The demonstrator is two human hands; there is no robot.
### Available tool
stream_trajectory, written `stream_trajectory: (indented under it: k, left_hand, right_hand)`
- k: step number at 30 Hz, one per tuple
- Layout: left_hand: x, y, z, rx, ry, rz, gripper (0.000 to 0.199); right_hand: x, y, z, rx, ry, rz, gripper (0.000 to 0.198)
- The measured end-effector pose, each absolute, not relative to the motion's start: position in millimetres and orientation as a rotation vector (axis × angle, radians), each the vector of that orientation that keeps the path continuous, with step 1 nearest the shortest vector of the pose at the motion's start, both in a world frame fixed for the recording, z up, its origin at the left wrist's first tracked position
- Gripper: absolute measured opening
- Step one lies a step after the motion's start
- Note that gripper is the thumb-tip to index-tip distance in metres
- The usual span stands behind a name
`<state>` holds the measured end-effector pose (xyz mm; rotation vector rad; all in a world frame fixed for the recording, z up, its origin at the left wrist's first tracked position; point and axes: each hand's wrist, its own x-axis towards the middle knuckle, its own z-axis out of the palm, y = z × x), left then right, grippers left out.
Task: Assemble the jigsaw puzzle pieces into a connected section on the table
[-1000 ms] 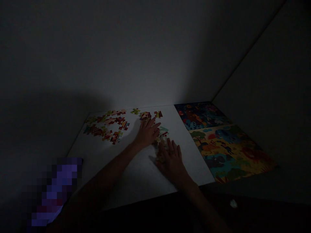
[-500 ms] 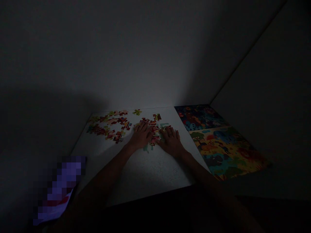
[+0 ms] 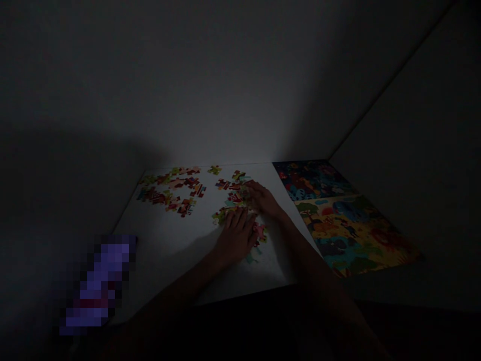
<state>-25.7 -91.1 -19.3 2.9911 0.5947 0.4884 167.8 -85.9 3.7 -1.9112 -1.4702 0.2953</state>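
My left hand (image 3: 236,233) lies flat, fingers stretched, over several jigsaw puzzle pieces (image 3: 259,231) on the white tabletop (image 3: 165,255). Pink and pale green pieces stick out by its thumb side. Farther back, my right hand (image 3: 261,198) rests with extended fingers on the right side of the same loose cluster. Red and green pieces (image 3: 233,196) show between the two hands. What lies beneath the palms is hidden.
A second heap of puzzle pieces (image 3: 176,188) spreads over the table's back left, with a lone green piece (image 3: 215,170) near the wall. A dark picture (image 3: 311,180) and a yellow animal picture (image 3: 349,230) lie along the right. A pixelated lit screen (image 3: 101,281) is at lower left.
My left hand has moved toward me and slightly right, dragging some pieces along. My right hand has shifted a little away from me. The cluster is more spread out.
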Motion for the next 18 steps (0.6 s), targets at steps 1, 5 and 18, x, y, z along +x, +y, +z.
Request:
stream_trajectory:
  k: [1, 5, 18]
  left_hand:
    - [-20, -92, -19, 2.982, 0.594, 0.486, 0.050]
    - [9, -88, -18, 2.915, 0.597, 0.389, 0.055]
    - [27, 25, -5, 2.929, 0.648, 0.184, 0.046]
  right_hand:
    - [168, -98, 5, -1.906, -1.427, 0.272, 0.046]
    - [137, -169, -3, -2.069, -1.282, 0.041, 0.063]
    - [106, -174, -17, -2.421, -1.562, 0.050, 0.071]
